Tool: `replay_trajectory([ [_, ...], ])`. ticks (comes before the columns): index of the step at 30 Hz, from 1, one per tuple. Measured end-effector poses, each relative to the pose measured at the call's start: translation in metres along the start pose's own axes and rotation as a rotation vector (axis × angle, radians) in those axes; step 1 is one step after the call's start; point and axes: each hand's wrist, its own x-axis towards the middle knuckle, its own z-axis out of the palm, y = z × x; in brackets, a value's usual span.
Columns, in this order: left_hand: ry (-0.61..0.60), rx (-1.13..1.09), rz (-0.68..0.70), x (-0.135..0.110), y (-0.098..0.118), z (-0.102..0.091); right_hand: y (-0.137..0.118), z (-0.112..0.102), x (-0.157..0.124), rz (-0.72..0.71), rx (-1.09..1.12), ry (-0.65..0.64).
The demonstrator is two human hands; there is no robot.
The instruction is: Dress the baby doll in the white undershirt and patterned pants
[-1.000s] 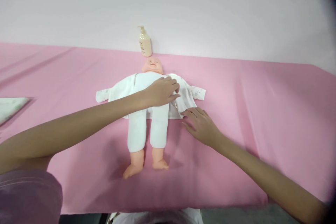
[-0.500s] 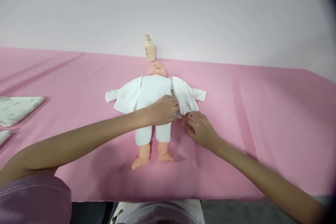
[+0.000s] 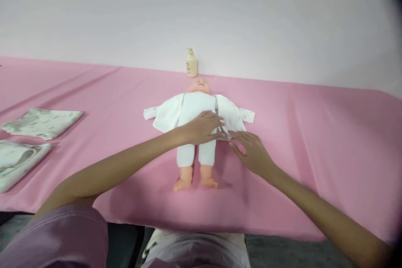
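A baby doll (image 3: pixel 196 102) lies on its back on the pink-covered table, its head at the far side and its bare feet towards me. Under and beside it a white baby jacket (image 3: pixel 168 113) spreads open, the cuffs showing a small print. Across the doll's lower belly reaches my left hand (image 3: pixel 204 127), fingers slightly apart at the edge of the jacket's right-hand panel. My right hand (image 3: pixel 253 150) is at that panel's lower corner, its fingers stretched out and the thumb apart. Whether the fingertips pinch any cloth is hard to see.
A cream pump bottle (image 3: pixel 191 65) stands behind the doll's head, near the white wall (image 3: pixel 251 21). On the left lie two folded printed cloths, one farther cloth (image 3: pixel 44 123) and one nearer cloth (image 3: pixel 23 161). The table's front edge (image 3: pixel 188 228) runs just before me.
The view has shifted left, bringing more of the folded cloths into sight. My hands stay by the jacket's right-hand panel, with the right fingers and thumb now farther apart.
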Motion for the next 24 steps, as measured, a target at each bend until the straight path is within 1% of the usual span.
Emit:
replay_trajectory([
  [2,0.145,-0.056,-0.085,-0.027,-0.013,-0.012,0.0,-0.006,0.012,0.014,0.036,0.029],
  [4,0.278,-0.081,-0.206,-0.062,-0.029,-0.016,-0.003,-0.011,0.028,0.009,0.067,0.057],
  [5,0.318,-0.084,-0.256,-0.081,-0.036,-0.016,-0.006,-0.013,0.037,0.0,0.083,0.068],
  [6,0.332,-0.089,-0.292,-0.1,-0.041,-0.013,-0.01,-0.014,0.048,-0.014,0.098,0.073],
  [7,0.328,-0.095,-0.318,-0.119,-0.046,-0.009,-0.015,-0.013,0.061,-0.034,0.112,0.073],
  [8,0.298,-0.107,-0.334,-0.136,-0.048,-0.005,-0.021,-0.012,0.075,-0.06,0.125,0.07],
  [10,0.188,-0.134,-0.348,-0.163,-0.049,0.005,-0.036,-0.006,0.109,-0.129,0.148,0.056],
  [11,0.119,-0.147,-0.347,-0.174,-0.048,0.009,-0.044,0.0,0.128,-0.174,0.158,0.045],
  [13,0.004,-0.162,-0.337,-0.187,-0.044,0.012,-0.059,0.015,0.167,-0.273,0.164,-0.013],
  [14,-0.03,-0.165,-0.325,-0.19,-0.043,0.012,-0.066,0.025,0.185,-0.319,0.154,-0.064],
  [16,-0.037,-0.164,-0.298,-0.192,-0.041,0.007,-0.075,0.046,0.216,-0.385,0.107,-0.192],
  [18,-0.017,-0.177,-0.254,-0.192,-0.04,-0.002,-0.078,0.067,0.236,-0.41,0.045,-0.291],
  [19,-0.013,-0.201,-0.226,-0.191,-0.04,-0.008,-0.079,0.075,0.242,-0.411,0.017,-0.316],
  [21,-0.008,-0.284,-0.172,-0.191,-0.04,-0.019,-0.078,0.087,0.245,-0.407,-0.014,-0.319],
  [23,0.038,-0.38,-0.163,-0.197,-0.04,-0.03,-0.081,0.087,0.238,-0.394,0.005,-0.272],
  [24,0.091,-0.407,-0.191,-0.203,-0.041,-0.035,-0.084,0.083,0.229,-0.386,0.031,-0.243],
])
